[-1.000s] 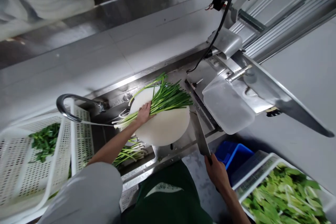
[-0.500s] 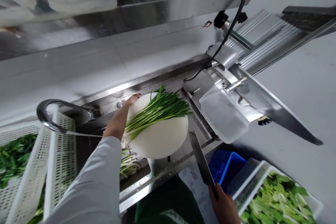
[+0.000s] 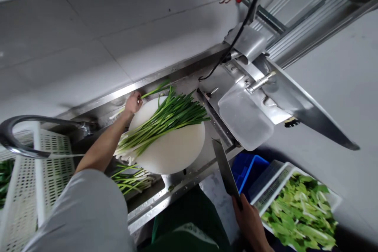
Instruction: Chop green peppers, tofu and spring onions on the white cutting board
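Note:
My left hand is closed around a few scallions at the back edge of the round white cutting board. Their green ends stick out to the right and a pale end shows to the left. A large bunch of scallions lies across the board, white roots to the left and green tops to the right. More scallions lie in the sink, below the board's left side. My right hand grips the handle of a cleaver, its blade pointing up and away, off the board's right side.
A curved faucet runs a thin stream over the sink at left, beside white perforated baskets. To the right of the board stands a metal slicer. Below it are a blue crate and a white crate of leafy greens.
My left hand has gone from the board's rim to a few scallions behind it and closed on them. The view has shifted; my right hand still holds the cleaver.

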